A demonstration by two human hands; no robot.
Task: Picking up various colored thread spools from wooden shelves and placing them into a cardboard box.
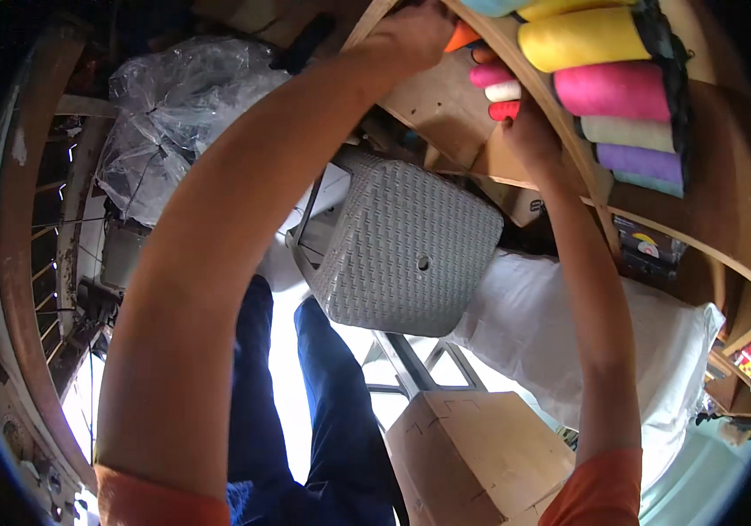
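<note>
Both my arms reach up to a wooden shelf (445, 114). My left hand (423, 33) is at its upper part, beside an orange cone-like piece (461, 37); its fingers are mostly hidden, so its grip does not show. Lower and to the right, my right hand (530, 136) is curled at a red thread spool (504, 110), with its thumb side against it. Above that spool lie a white spool (502, 91) and a pink spool (490, 74) in the same compartment. The shelf's curved upright (516, 57) stands close beside my right hand.
Large thread spools, yellow (577, 39), pink (612, 90) and purple (640, 161), line the right compartment. Below stands a grey woven-pattern stool (410, 237), tilted, near a cardboard box (480, 451) and a white sack (524, 307). Clear plastic wrap (182, 114) bulges at left.
</note>
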